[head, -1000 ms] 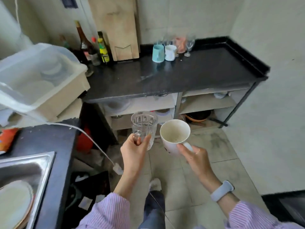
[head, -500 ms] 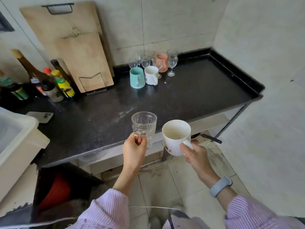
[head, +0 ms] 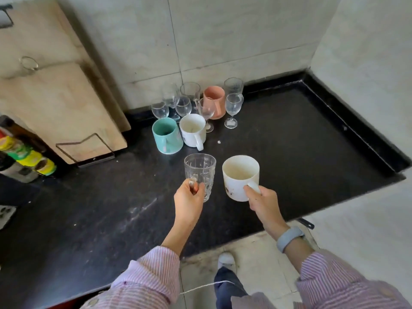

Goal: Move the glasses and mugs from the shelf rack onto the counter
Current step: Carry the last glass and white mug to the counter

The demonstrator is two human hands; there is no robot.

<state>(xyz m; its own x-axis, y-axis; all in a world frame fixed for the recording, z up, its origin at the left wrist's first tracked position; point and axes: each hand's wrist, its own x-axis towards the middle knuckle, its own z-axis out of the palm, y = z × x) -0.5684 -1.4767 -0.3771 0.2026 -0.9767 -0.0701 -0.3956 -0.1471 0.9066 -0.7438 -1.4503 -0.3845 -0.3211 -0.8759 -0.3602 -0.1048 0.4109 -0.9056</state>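
My left hand (head: pixel 188 200) grips a clear patterned glass mug (head: pixel 200 172) by its handle, held upright above the black counter (head: pixel 289 152). My right hand (head: pixel 263 202) holds a white mug (head: pixel 239 176) by its handle, just right of the glass. Further back near the wall stand a teal mug (head: pixel 167 136), a second white mug (head: pixel 193 130), a pink mug (head: pixel 214 101) and several stemmed glasses (head: pixel 233 108). The shelf rack is out of view.
Large wooden cutting boards (head: pixel 55 92) lean against the wall at the left in a wire stand. Bottles with yellow and green caps (head: pixel 26 157) stand at the far left. The counter has a raised rim (head: pixel 356 121) on the right; tiled floor (head: pixel 256 253) lies below.
My view has closed in on the counter and tilted down. Both hands have carried the glass mug and the white mug forward from over the floor to above the counter.
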